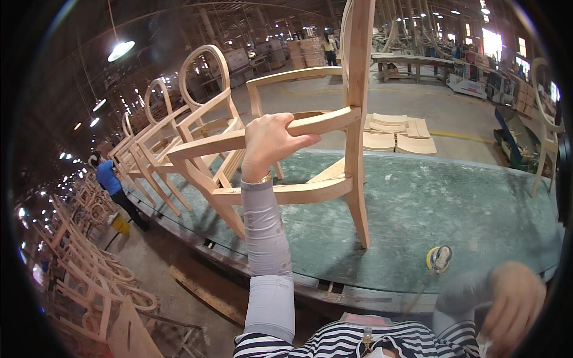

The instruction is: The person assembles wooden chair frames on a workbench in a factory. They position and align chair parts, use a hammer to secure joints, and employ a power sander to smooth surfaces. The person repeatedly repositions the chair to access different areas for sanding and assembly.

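Your left hand (268, 140) is wrapped around the armrest (209, 144) of a bare wooden chair (356, 149) standing on the green table (453, 209). Your right hand (514, 304) is blurred near the table's edge, its grip impossible to tell; a yellow-rimmed round tool (440, 258) lies nearby.

Yellow container (122, 225) near blue-shirted person (108, 178)

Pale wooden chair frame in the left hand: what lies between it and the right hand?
In the head view, a round, yellow-rimmed object, perhaps a tool, lies between the chair frame and right hand, on the green tabletop.
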`<move>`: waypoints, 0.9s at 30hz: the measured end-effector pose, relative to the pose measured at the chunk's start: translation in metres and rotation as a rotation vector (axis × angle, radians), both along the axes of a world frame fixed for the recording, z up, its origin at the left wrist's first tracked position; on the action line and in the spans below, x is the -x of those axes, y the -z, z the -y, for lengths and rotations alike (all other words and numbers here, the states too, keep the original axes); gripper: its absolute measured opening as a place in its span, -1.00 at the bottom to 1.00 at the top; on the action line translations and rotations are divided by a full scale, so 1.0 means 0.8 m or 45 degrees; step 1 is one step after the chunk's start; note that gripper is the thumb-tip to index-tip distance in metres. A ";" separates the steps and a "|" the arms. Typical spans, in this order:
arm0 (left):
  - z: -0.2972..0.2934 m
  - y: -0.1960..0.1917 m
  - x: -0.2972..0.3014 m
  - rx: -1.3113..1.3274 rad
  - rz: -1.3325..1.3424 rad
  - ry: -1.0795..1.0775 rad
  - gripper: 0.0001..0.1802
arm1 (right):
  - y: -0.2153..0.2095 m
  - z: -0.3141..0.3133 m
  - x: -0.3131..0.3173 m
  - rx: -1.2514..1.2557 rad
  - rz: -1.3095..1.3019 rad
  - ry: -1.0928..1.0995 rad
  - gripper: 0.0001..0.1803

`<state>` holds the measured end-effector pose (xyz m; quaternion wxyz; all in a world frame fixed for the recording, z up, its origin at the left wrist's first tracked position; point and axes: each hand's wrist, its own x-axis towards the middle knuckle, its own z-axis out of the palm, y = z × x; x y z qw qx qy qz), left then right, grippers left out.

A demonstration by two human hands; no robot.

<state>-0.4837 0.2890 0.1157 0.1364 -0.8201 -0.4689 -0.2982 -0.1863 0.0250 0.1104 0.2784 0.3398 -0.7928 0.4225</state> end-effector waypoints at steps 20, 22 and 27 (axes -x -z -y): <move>-0.005 0.006 0.015 -0.153 -0.035 0.072 -0.42 | 0.212 -0.341 0.121 0.130 -0.255 2.516 -0.18; -0.005 0.005 0.011 -0.113 -0.056 0.064 -0.42 | 0.268 -0.326 0.090 0.274 0.107 2.598 -0.26; -0.014 0.014 0.006 -0.222 0.071 0.206 -0.38 | 0.421 -0.241 -0.054 0.682 0.659 3.191 -0.37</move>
